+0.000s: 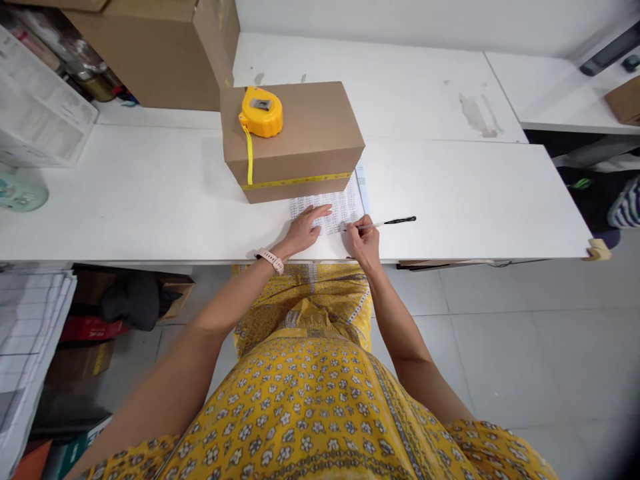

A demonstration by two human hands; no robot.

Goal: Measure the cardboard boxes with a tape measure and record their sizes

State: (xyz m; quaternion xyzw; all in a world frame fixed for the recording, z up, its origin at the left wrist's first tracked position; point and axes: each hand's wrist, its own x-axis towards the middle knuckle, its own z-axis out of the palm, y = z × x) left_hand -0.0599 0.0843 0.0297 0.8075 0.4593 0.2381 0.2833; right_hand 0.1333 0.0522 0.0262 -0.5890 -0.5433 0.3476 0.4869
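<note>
Near the front edge of a white desk (465, 200), slanting over a sheet (345, 205), a pen (389, 223), pinched between bent right-hand fingertips. Right hand (365, 243) curled low, tip end toward the rows of writing, too small to read. Left hand (303, 230) laid flat, fingers outstretched across the sheet. Beyond, a cardboard box (300, 130), yellow-banded, markings illegible; on top, a yellow tape measure (265, 120).

No text is legible; the paper (338, 210) bears only tiny print.
</note>
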